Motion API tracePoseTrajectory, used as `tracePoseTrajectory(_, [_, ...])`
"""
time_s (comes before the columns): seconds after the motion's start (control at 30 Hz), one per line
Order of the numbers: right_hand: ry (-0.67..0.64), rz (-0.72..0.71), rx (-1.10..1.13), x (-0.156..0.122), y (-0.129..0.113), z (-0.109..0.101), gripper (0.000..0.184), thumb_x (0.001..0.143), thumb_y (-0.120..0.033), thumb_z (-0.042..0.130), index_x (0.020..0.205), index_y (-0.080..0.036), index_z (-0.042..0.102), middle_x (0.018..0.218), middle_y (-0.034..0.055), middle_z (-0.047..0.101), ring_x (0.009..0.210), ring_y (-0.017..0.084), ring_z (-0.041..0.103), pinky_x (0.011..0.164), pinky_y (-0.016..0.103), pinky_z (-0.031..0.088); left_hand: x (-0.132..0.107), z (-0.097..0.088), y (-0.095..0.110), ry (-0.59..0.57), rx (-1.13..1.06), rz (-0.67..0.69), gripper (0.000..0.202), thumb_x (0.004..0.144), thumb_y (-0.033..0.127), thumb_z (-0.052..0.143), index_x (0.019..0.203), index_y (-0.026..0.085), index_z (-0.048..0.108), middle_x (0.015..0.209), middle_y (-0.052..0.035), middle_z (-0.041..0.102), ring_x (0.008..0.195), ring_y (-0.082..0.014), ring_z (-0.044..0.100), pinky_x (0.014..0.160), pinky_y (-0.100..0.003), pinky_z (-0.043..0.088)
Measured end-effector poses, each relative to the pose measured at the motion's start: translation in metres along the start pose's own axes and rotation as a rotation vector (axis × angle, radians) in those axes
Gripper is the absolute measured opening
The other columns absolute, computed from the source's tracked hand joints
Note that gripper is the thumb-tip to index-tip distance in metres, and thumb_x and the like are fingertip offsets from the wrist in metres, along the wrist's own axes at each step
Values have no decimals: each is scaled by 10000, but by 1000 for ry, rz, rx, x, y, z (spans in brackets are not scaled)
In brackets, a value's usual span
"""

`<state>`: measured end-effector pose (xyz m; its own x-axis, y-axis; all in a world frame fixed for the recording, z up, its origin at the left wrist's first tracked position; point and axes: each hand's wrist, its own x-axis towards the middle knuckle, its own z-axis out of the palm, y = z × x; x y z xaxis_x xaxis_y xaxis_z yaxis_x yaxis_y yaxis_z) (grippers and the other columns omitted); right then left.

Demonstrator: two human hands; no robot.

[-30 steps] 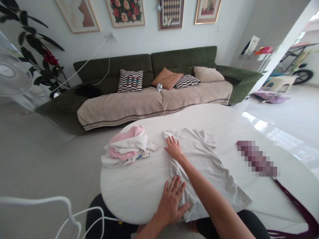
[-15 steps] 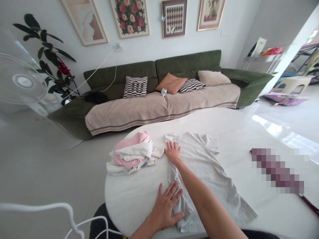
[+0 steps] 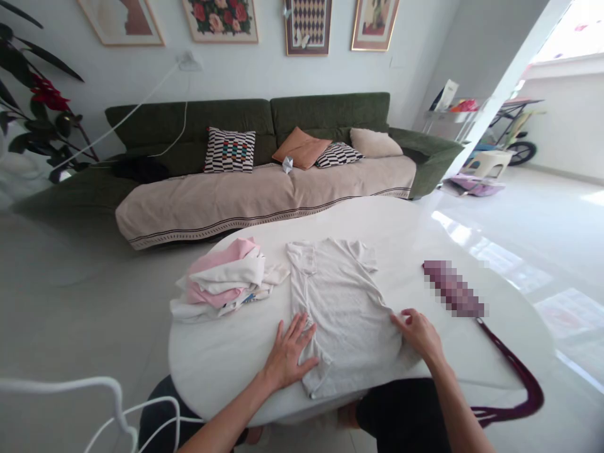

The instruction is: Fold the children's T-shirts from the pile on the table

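A pale grey T-shirt [image 3: 337, 302] lies spread on the white oval table [image 3: 387, 220], its left side folded in. My left hand [image 3: 287, 355] lies flat with fingers spread on the shirt's lower left edge. My right hand [image 3: 418, 333] rests on the shirt's right edge near the hem, fingers curled and pinching the cloth. A pile of pink and white clothes [image 3: 224, 283] sits on the table to the left of the shirt.
A blurred-out dark red thing [image 3: 453, 288] with a dark red strap [image 3: 514, 371] lies on the table's right side. Behind the table stands a green sofa [image 3: 264, 151] with cushions. White cables [image 3: 108, 409] run at the lower left. A plant [image 3: 38, 100] stands at the left.
My right hand has left the shirt's upper left shoulder and come back to its right edge near the hem. My left hand stays flat on the lower left edge. The camera shifted.
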<state>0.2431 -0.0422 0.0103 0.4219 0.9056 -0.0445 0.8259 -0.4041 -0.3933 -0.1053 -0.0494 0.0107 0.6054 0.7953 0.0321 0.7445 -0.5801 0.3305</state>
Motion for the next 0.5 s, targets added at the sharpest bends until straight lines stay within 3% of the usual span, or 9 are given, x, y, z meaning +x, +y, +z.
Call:
tracePoseTrajectory(0.1, [-161, -65, 26, -6, 17, 0, 304, 712, -477, 472, 714, -190, 572, 650, 32, 606, 625, 164, 556, 572, 255, 371, 2, 1, 1, -23, 8, 2, 676, 793, 558, 415, 1363, 321, 139, 1448, -55, 129, 1307, -283, 125, 996, -580, 119])
tracePoseTrajectory(0.17, [-187, -99, 30, -8, 15, 2, 257, 696, -434, 492, 607, -197, 538, 618, 22, 593, 600, 151, 536, 553, 247, 349, 1, 2, 2, -17, 9, -5, 675, 790, 558, 422, 1361, 324, 150, 1448, -51, 133, 1307, -278, 125, 996, -579, 117])
tracePoseTrajectory(0.37, [-218, -137, 56, -8, 8, -1, 192, 635, -382, 581, 595, -198, 541, 586, -2, 575, 563, 129, 510, 536, 232, 332, -2, 1, 4, -4, 3, -9, 687, 771, 569, 441, 1356, 314, 185, 1444, -54, 151, 1303, -281, 135, 996, -574, 118])
tracePoseTrajectory(0.5, [-240, -117, 103, 29, -1, -14, 253, 617, -424, 624, 563, -180, 581, 527, 10, 578, 513, 123, 517, 520, 228, 340, -1, 1, 3, -10, -2, -12, 699, 756, 584, 449, 1352, 310, 206, 1442, -59, 162, 1301, -283, 143, 990, -584, 119])
